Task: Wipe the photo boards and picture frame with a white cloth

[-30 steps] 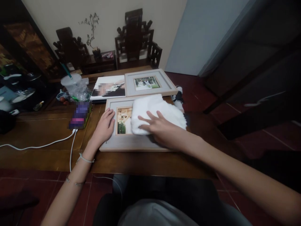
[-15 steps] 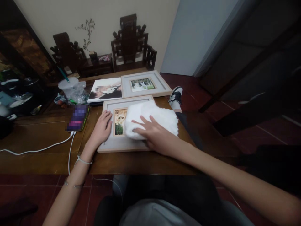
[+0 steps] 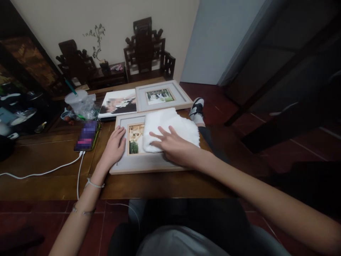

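A framed picture [image 3: 122, 163] with a pale wood rim and grey mount lies flat on the wooden table in front of me. Its left side is under my left hand [image 3: 115, 147], which rests there with the fingers stretched out. A folded, fluffy white cloth [image 3: 183, 129] covers the right part of the frame and some of the small photo [image 3: 134, 137] inside it. On top of the cloth lies my right hand [image 3: 173, 144], fingers spread and pressing down. Its palm is hidden from above.
Behind are a second framed picture [image 3: 183, 96] and a white photo panel [image 3: 117, 101]. To the left lie a phone [image 3: 87, 137] with white cables, a plastic cup [image 3: 77, 97] with a straw, and a clear bag [image 3: 89, 108]. A person's shoe [image 3: 196, 106] shows past the table's right edge.
My right hand and the cloth have shifted slightly over the frame, and the cloth's upper edge now reaches farther back. My left hand stays on the frame. The view has tilted a little.
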Tool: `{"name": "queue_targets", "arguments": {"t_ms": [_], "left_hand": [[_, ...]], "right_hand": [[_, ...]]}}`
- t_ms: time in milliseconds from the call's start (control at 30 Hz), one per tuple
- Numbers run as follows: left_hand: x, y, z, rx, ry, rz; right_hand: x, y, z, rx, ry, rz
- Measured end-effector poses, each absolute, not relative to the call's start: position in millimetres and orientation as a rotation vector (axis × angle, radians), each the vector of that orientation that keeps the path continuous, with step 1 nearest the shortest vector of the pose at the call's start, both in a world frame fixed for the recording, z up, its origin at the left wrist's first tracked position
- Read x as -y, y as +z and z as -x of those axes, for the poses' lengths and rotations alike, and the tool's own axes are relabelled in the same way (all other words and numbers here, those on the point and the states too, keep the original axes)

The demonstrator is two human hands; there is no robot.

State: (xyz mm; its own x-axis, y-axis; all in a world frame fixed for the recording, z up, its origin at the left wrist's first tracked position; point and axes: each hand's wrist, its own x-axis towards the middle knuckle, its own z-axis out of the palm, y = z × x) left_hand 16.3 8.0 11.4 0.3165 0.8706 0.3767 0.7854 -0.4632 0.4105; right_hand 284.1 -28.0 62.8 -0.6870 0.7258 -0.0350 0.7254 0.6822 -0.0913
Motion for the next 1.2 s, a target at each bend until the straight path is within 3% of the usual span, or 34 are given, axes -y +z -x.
{"name": "queue_targets", "arguments": {"t_ms": [167, 267, 800, 1200], "left_hand": [[-8.4, 10.3, -17.1, -1.549, 0.832, -2.411], [-7.7, 10.9, -17.6, -1.551, 0.813, -2.417], [-6.8, 8.4, -15.5, -1.546, 0.77, -2.432], [-5.9, 10.3, -18.3, -1.547, 0.783, -2.437]], "right_hand": [[70.6, 85.3, -298.5, 2.903, 0.534, 1.092], [82.4, 89.6, -298.0, 2.89, 0.599, 1.042], [-38.2, 53.9, -275.1, 2.725, -0.125, 1.282], [71.2, 85.4, -285.1, 2.932, 0.494, 1.081]]}}
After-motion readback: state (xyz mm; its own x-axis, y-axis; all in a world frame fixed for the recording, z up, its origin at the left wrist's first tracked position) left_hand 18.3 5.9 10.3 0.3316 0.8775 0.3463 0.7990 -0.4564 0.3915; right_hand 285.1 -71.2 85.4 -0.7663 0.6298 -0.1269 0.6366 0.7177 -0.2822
